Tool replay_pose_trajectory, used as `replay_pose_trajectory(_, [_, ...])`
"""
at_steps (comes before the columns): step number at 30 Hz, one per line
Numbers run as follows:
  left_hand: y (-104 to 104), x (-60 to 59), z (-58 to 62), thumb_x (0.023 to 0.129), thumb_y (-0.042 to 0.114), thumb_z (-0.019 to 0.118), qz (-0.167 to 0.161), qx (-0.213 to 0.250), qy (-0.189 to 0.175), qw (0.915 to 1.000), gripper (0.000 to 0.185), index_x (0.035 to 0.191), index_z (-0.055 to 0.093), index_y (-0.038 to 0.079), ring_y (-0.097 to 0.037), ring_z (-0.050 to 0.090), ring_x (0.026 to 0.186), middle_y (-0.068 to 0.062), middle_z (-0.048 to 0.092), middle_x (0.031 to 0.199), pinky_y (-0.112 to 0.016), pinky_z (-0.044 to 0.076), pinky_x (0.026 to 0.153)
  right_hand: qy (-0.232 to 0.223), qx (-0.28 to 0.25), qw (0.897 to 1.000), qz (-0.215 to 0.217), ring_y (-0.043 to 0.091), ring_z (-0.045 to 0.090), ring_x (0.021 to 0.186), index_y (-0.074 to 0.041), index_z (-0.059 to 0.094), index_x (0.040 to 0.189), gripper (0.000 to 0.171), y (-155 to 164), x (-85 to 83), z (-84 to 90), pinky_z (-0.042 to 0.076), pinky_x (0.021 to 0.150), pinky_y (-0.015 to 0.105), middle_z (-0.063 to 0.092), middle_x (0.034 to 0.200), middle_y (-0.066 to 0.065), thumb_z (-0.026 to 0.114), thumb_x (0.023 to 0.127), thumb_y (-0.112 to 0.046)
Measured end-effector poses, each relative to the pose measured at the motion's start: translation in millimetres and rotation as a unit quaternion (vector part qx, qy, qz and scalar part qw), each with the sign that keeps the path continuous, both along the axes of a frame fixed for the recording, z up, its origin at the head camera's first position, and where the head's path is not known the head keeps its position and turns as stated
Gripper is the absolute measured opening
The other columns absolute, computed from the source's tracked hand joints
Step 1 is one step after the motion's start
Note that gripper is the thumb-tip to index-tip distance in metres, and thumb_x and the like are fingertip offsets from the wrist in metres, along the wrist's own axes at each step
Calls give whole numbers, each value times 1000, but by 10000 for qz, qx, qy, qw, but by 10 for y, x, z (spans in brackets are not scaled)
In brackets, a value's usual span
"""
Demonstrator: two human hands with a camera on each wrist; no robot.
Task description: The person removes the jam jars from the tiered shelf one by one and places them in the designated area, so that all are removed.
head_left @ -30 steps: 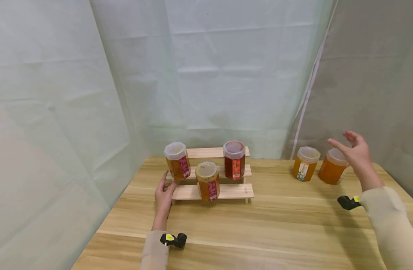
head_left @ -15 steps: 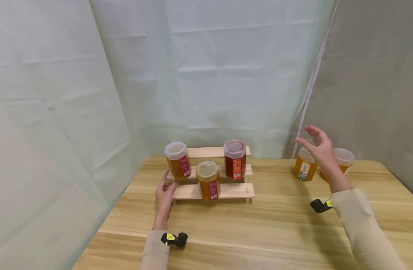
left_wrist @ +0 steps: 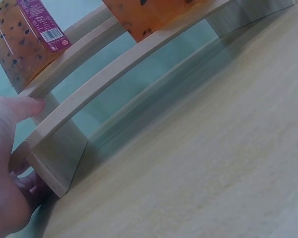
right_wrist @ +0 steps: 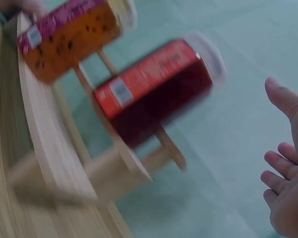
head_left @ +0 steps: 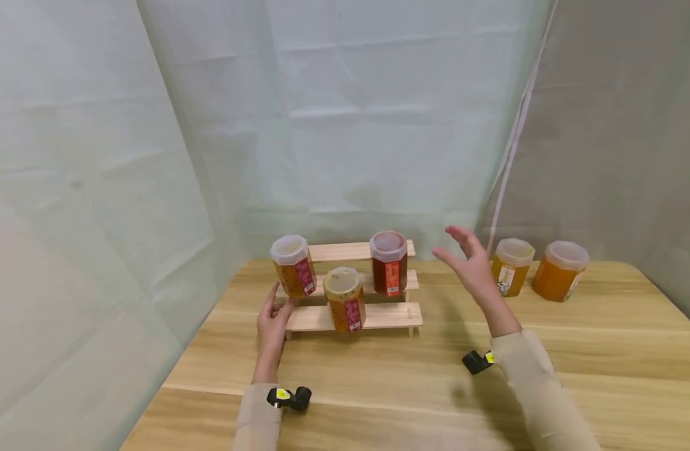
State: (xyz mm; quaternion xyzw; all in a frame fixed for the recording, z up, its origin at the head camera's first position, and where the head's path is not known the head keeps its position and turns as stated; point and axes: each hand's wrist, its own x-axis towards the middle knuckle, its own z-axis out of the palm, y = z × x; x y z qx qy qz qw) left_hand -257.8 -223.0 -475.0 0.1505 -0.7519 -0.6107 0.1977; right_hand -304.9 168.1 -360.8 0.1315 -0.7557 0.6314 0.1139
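Observation:
A three-step wooden display rack (head_left: 392,315) stands on the table. My left hand (head_left: 272,327) grips its left end, the thumb (left_wrist: 29,107) at the middle step and the other fingers partly hidden behind the side leg. On the middle step are an orange jar with dark seeds and a purple label (head_left: 291,275) at left and a dark red jar (head_left: 388,274) at right. Another seeded orange jar (head_left: 343,308) sits on the front step. My right hand (head_left: 472,268), thumb and fingers spread, is in the air right of the rack, holding nothing.
Two amber jars with whitish lids, one with a white label (head_left: 508,275) and one wider (head_left: 556,279), stand at the table's back right. A pale cloth (head_left: 367,138) hangs behind and at the sides. The wooden tabletop (head_left: 378,382) extends in front.
My right hand has moved left, from above the amber jars to the space between them and the rack. The left hand stays at the rack's end, and the jars have not moved.

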Motion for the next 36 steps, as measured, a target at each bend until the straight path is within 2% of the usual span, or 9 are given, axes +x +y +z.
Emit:
replay_pose_trajectory(6, [-30, -5, -13, 94, 34, 65, 114, -44, 38, 9999, 58, 148, 43, 29, -6, 49, 87, -2, 59, 101, -19, 42, 72, 56, -741, 9970, 201, 24, 33, 145, -3, 38, 145, 61, -381, -40, 35, 18, 123, 36, 40, 152, 15, 66, 93, -15])
replay_pose_trajectory(11, [-29, 16, -56, 94, 30, 64, 3, 81, 22, 10000, 58, 149, 42, 28, -8, 48, 85, -2, 57, 100, -20, 42, 66, -20, -1086, 9931, 435, 22, 33, 145, -4, 37, 146, 60, -623, -16, 5, 19, 123, 39, 40, 153, 15, 65, 93, -14])
replay_pose_trajectory(17, [-24, 25, -72, 94, 28, 65, 68, 86, 2, 9999, 58, 148, 43, 27, -6, 48, 83, 2, 57, 95, -19, 42, 64, -164, -1017, 9922, 702, 27, 31, 146, -4, 34, 147, 64, -829, 32, -33, 21, 122, 43, 39, 153, 17, 66, 92, -11])
replay_pose_trajectory(20, [-25, 15, -55, 94, 28, 65, 110, 30, 39, 9999, 58, 148, 44, 27, -6, 49, 82, 2, 58, 95, -19, 42, 65, -261, -884, 9931, 728, 29, 36, 143, -7, 34, 148, 67, -896, 24, -53, 29, 118, 45, 41, 152, 15, 68, 91, -13])
replay_pose_trajectory(25, [-15, 0, -31, 93, 28, 65, 78, 26, 31, 10000, 59, 148, 43, 26, -6, 48, 82, 1, 57, 95, -19, 42, 65, -364, -719, 9944, 681, 30, 48, 126, -10, 30, 150, 75, -945, -13, -118, 43, 103, 43, 46, 143, 16, 71, 88, -13])
replay_pose_trajectory(27, [-7, -3, -29, 93, 28, 65, 72, 53, 19, 10000, 59, 148, 43, 26, -7, 47, 81, 2, 57, 94, -19, 41, 64, -427, -684, 9945, 670, 29, 50, 123, -11, 30, 150, 77, -953, -28, -148, 44, 101, 42, 47, 140, 17, 73, 87, -13])
replay_pose_trajectory(31, [7, -6, -24, 93, 27, 65, 76, 61, 43, 9999, 59, 148, 43, 26, -6, 47, 81, 2, 56, 94, -19, 41, 66, -527, -757, 9939, 596, 28, 49, 125, -14, 34, 148, 75, -972, -46, -196, 43, 103, 42, 48, 138, 16, 75, 85, -16])
replay_pose_trajectory(36, [6, -14, -11, 94, 27, 64, 36, 7, 72, 10000, 58, 148, 42, 27, -7, 48, 85, -3, 58, 99, -19, 41, 71, -425, -900, 9941, 420, 28, 51, 123, -13, 39, 145, 71, -987, -44, -223, 43, 104, 42, 50, 138, 16, 76, 84, -16])
